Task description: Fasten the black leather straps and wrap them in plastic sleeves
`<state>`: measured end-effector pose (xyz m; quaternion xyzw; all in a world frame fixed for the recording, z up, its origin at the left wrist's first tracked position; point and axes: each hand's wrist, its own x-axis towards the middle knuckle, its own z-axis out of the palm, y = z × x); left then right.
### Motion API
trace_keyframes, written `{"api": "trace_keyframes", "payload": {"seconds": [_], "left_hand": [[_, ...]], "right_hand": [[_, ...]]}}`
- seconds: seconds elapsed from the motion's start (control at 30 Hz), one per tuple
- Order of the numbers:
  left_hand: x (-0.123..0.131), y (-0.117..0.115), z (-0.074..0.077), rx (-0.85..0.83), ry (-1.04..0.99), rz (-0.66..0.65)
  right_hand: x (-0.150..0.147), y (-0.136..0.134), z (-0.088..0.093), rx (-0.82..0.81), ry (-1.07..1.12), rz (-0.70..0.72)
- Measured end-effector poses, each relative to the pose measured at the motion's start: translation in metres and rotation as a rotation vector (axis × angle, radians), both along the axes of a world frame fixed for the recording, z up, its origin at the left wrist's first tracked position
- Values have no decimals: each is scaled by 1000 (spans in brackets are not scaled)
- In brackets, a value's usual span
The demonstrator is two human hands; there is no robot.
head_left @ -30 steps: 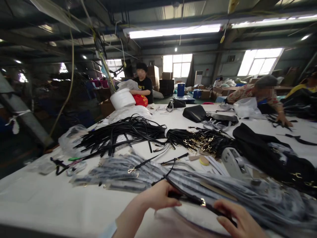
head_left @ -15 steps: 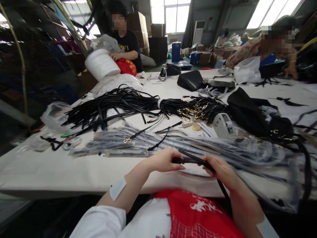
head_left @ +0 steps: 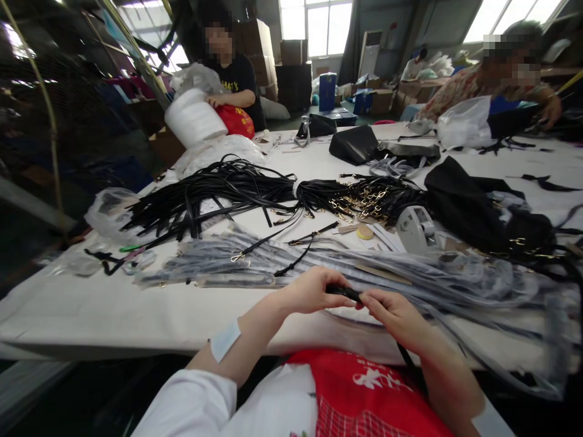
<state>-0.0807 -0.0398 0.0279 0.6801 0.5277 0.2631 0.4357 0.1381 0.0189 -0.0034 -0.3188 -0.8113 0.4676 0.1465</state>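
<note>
Between my two hands is a black strap (head_left: 342, 292), held over the front of the table. My left hand (head_left: 314, 290) is closed round one part of it. Fingertips of my right hand (head_left: 387, 309) pinch it close beside the left fingers. A length of the strap hangs below my right hand toward my lap. Just beyond my hands lie several grey straps in clear plastic sleeves (head_left: 255, 267). On top of them rests a loose black strap with a gold clasp (head_left: 264, 240). Farther back is a tied bundle of black straps (head_left: 218, 188) with gold clasps at its right end.
A white tape dispenser (head_left: 412, 230) stands right of the bundle, near a black bag (head_left: 460, 200). Plastic bags (head_left: 113, 212) lie at the table's left. A white roll (head_left: 194, 118) stands at the back. Two people work across the white table (head_left: 91, 309).
My hands have drawn together, and my right hand has shifted left along the strap. The loose strap end that stuck up between them is now gathered in the fingers.
</note>
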Motion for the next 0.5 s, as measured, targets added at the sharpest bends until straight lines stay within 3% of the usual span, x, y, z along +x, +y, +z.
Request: {"api": "trace_keyframes", "payload": {"seconds": [0.2,0.5], "left_hand": [[0,2,0,107,83,56],[24,5,-7,202,204,-45]], "right_hand": [[2,4,3,45,-25,-28],[0,7,-5,-34,47,12]]}}
